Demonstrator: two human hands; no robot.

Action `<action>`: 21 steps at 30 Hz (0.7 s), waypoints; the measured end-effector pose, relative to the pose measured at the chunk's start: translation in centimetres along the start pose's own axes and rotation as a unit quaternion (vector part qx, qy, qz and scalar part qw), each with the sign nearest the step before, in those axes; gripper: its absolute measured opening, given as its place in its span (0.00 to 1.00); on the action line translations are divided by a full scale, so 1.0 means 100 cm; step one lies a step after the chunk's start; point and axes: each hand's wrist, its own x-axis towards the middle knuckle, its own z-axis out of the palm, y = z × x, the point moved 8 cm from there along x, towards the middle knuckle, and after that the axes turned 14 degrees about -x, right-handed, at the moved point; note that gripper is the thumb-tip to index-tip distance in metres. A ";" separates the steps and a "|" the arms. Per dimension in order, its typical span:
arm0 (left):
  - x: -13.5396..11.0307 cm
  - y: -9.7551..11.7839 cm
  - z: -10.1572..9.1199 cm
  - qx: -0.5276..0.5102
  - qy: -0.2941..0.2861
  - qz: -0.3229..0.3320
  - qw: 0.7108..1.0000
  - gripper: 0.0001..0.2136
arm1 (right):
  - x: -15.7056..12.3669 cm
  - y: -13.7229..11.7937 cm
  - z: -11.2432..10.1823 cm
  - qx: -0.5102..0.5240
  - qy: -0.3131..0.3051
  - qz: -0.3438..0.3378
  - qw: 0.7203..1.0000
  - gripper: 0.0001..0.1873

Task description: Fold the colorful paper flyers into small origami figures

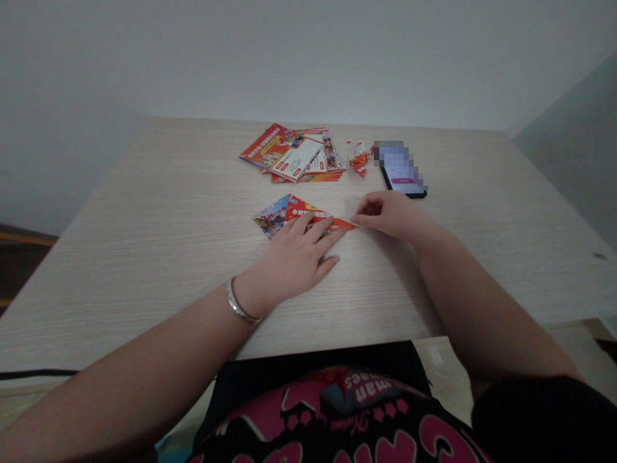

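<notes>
A printed paper sheet (274, 217), red with a photo on one side, lies folded to a long point on the table. My left hand (301, 257) rests flat across it with the fingers spread, covering its lower middle. At the sheet's narrow right tip, the thumb and fingers of my right hand (385, 213) are pinched together. Part of the tip is hidden by those fingers. A silver bracelet (237, 302) circles my left wrist.
A loose stack of red and white leaflets (289, 154) lies beyond the sheet. Right of it are a small folded red paper piece (359, 159) and a phone (402, 173) with its screen lit. The pale wooden table (144, 212) meets a wall at the back.
</notes>
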 end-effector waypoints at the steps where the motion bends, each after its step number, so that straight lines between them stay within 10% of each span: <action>1: 0.000 0.000 0.000 0.000 -0.002 0.001 1.000 0.27 | 0.000 -0.001 0.003 0.001 -0.003 0.001 1.000 0.08; 21: -0.005 -0.008 -0.003 -0.030 -0.036 0.004 0.999 0.27 | 0.003 -0.008 0.013 -0.003 -0.029 0.014 0.999 0.10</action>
